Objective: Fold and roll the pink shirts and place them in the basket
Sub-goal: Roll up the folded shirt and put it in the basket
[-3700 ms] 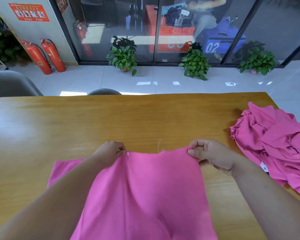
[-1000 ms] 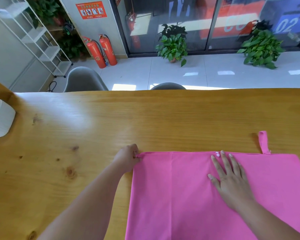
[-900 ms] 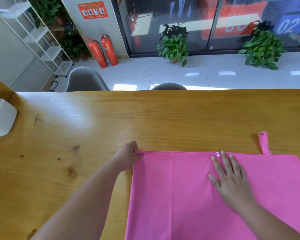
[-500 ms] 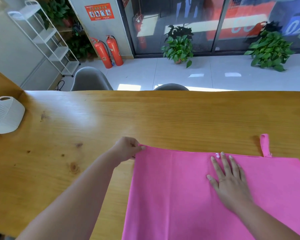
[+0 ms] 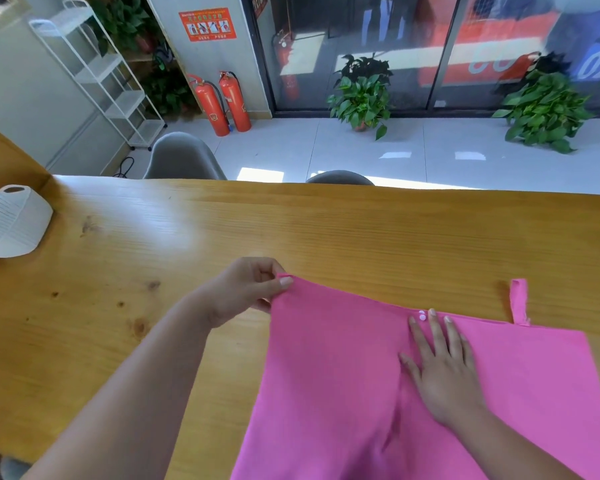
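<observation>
the left hand (image 5: 243, 289) pinched the far-left corner of the shirt (image 5: 343, 375) just off the table (image 5: 291, 230); the right hand (image 5: 444, 368) pressed its middle, fingers straight. a hard pull could drag the cloth and skew the fold. the basket (image 5: 11, 220) sat well apart.

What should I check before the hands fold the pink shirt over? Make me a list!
1. Grip: the left hand pinches the pink shirt at its far left corner: ok.
2. The right hand lies flat on the shirt, pinning it: ok.
3. Cloth is smooth: not ok, a crease runs beside the right hand.
4. The basket stands on the table, far left, apart from the shirt: ok.
5. The shirt's near edge lies straight: cannot tell, it is out of view.
</observation>
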Available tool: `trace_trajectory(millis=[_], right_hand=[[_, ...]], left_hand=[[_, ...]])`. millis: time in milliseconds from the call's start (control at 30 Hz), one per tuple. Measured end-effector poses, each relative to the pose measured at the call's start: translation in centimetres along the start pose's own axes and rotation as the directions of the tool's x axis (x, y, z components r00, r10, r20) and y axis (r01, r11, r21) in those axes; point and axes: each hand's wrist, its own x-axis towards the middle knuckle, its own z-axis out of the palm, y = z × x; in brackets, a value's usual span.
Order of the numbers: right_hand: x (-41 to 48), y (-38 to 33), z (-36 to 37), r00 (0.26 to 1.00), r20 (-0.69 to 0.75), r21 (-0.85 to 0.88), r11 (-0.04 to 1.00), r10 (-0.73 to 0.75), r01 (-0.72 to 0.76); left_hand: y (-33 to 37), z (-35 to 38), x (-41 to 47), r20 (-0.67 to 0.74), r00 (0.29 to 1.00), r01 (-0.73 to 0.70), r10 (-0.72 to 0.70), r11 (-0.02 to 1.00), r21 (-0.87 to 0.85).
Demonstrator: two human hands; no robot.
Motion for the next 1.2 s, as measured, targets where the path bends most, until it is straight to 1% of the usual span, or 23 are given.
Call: trace_trajectory(millis=[33,67,100,133,167,233,267,300,333,367,400,467,500,567,667,733,800,867,933,1000,1067,1133,1200], right_hand=[[0.0,0.0,-0.1,1.000,0.004,-0.005,1.000,-0.005,0.005],[0.0,0.1,-0.2,1.000,0.004,-0.013,1.000,-0.017,0.017],[0.0,0.1,-0.2,0.999,0.002,-0.023,0.999,-0.035,0.035],[0.0,0.1,-0.3,0.999,0.001,-0.029,0.998,-0.051,0.051],[0.0,0.1,-0.3,0.998,-0.005,-0.026,0.998,-0.059,0.059],[0.0,0.0,-0.3,0.998,-0.023,-0.007,0.998,-0.063,0.063],[-0.1,0.0,-0.4,0.998,-0.024,0.003,0.998,-0.063,0.063],[-0.2,0.1,-0.4,0.998,-0.022,0.017,0.998,-0.064,0.064],[-0.4,0.1,-0.5,0.997,-0.024,0.028,0.997,-0.072,0.073],[-0.6,0.2,-0.7,0.996,-0.033,0.032,0.996,-0.081,0.082],[-1.0,0.5,-0.7,0.995,-0.043,0.025,0.996,-0.088,0.089],[-2.0,1.6,-0.5,0.996,-0.053,0.024,0.997,-0.071,0.072],[-2.5,2.5,-0.3,0.997,-0.052,0.025,0.998,-0.054,0.055],[-3.5,4.3,0.1,0.999,-0.039,-0.004,0.999,-0.032,0.032],[-2.9,5.8,-0.4,0.999,-0.011,-0.054,0.998,-0.034,0.033],[-1.1,5.9,-0.7,1.000,-0.008,-0.076,0.997,-0.027,0.027],[1.0,5.6,-1.3,1.000,-0.016,-0.075,0.997,0.011,-0.012],[2.3,4.5,-2.3,0.996,-0.041,-0.063,0.995,0.079,-0.081],[2.3,2.5,-2.5,0.992,-0.070,-0.039,0.993,0.108,-0.111],[0.5,0.6,-1.7,0.997,-0.064,-0.005,0.999,0.049,-0.049],[-1.8,0.7,-0.4,0.999,-0.045,0.003,1.000,-0.008,0.008],[-3.2,3.8,0.3,0.998,-0.057,0.033,0.999,0.029,-0.028],[-3.9,8.3,0.1,0.987,-0.071,0.033,0.989,0.143,-0.141]], left_hand=[[-1.0,-0.9,0.5,-0.101,0.995,0.022,-0.008,0.990,0.140],[-2.4,-1.9,1.2,-0.220,0.976,0.082,-0.009,0.941,0.327],[-3.7,-2.6,2.0,-0.307,0.952,0.159,-0.002,0.860,0.485],[-5.1,-2.7,2.9,-0.370,0.929,0.229,0.006,0.776,0.588],[-6.2,-2.2,3.7,-0.422,0.906,0.289,0.016,0.705,0.648],[-8.0,0.0,5.1,-0.526,0.847,0.378,0.077,0.608,0.698],[-9.1,1.5,5.5,-0.561,0.817,0.397,0.133,0.575,0.715],[-10.3,3.3,5.7,-0.571,0.795,0.387,0.204,0.554,0.737],[-11.5,5.5,5.7,-0.551,0.789,0.350,0.272,0.538,0.767],[-12.9,7.8,5.4,-0.497,0.805,0.286,0.324,0.521,0.804],[-14.3,10.2,4.9,-0.416,0.835,0.204,0.359,0.500,0.841],[-17.2,13.8,3.4,-0.255,0.899,0.077,0.357,0.445,0.892],[-18.3,14.7,2.6,-0.226,0.913,0.063,0.339,0.431,0.900],[-19.4,14.8,1.8,-0.256,0.917,0.104,0.306,0.436,0.894],[-19.2,13.9,2.9,-0.262,0.920,0.141,0.291,0.378,0.915],[-18.5,13.4,5.0,-0.263,0.924,0.153,0.278,0.360,0.920],[-17.1,13.3,7.0,-0.292,0.921,0.191,0.259,0.352,0.916],[-15.4,14.8,8.4,-0.313,0.920,0.220,0.236,0.350,0.911],[-13.9,17.9,8.8,-0.248,0.934,0.144,0.259,0.363,0.920],[-14.1,21.7,7.9,-0.146,0.945,0.031,0.291,0.364,0.931],[-15.1,23.3,6.2,-0.101,0.945,-0.013,0.311,0.345,0.939],[-16.5,21.9,4.9,-0.158,0.935,0.030,0.317,0.374,0.927],[-17.8,18.6,3.9,-0.288,0.918,0.164,0.272,0.401,0.902]])
